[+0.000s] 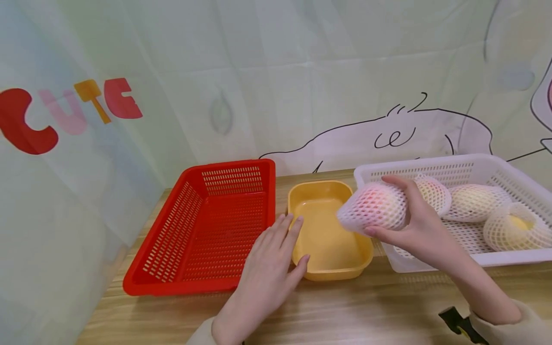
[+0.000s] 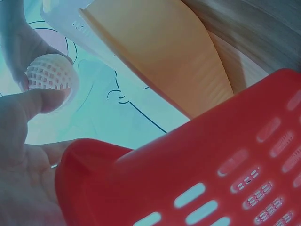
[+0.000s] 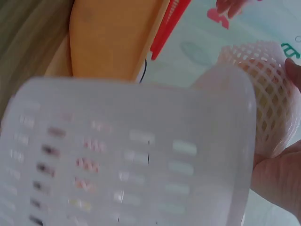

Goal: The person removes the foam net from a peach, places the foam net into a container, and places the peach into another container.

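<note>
A reddish-yellow fruit in a white foam net (image 1: 373, 206) is gripped by my right hand (image 1: 424, 230), thumb on the near side and fingers on the far side. It hangs over the right rim of the yellow tray (image 1: 329, 225), beside the white basket (image 1: 409, 166). In the right wrist view the netted fruit (image 3: 270, 94) shows past the basket's blurred wall. My left hand (image 1: 269, 263) lies with fingers extended across the gap between the red basket (image 1: 222, 239) and the yellow tray. Nothing is held in it.
Inside the white basket at the right lie several more netted fruits (image 1: 474, 202), one (image 1: 517, 227) near its front wall. All three containers stand on a wood-grain table (image 1: 345, 311). A printed curtain (image 1: 258, 96) hangs close behind them and along the left side.
</note>
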A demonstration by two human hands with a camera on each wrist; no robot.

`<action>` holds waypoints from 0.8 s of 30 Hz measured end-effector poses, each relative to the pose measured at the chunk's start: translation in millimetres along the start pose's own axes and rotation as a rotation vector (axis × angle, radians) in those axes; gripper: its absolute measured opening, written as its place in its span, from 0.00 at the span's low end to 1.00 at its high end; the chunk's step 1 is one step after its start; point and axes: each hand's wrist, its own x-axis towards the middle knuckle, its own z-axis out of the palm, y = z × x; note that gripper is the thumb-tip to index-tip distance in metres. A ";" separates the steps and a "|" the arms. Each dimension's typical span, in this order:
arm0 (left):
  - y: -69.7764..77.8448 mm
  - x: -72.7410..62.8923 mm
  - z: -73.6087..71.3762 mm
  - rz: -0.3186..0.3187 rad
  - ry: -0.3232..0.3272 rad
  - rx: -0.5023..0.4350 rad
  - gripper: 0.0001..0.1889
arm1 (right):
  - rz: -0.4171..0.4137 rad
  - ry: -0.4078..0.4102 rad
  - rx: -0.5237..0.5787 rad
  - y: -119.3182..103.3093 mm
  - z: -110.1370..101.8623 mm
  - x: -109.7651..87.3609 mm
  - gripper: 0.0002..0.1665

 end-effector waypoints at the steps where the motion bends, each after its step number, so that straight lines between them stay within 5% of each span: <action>1: 0.0 -0.1 -0.1 0.001 0.005 0.000 0.35 | 0.002 -0.003 0.017 -0.7 2.5 -0.4 0.58; 15: 2.6 0.8 -2.5 -0.012 0.066 -0.056 0.32 | -0.030 -0.017 0.089 -8.4 39.6 -8.5 0.55; 24: 3.7 2.2 -4.7 0.043 0.227 -0.135 0.21 | -0.036 -0.018 0.150 -8.4 51.1 -11.0 0.54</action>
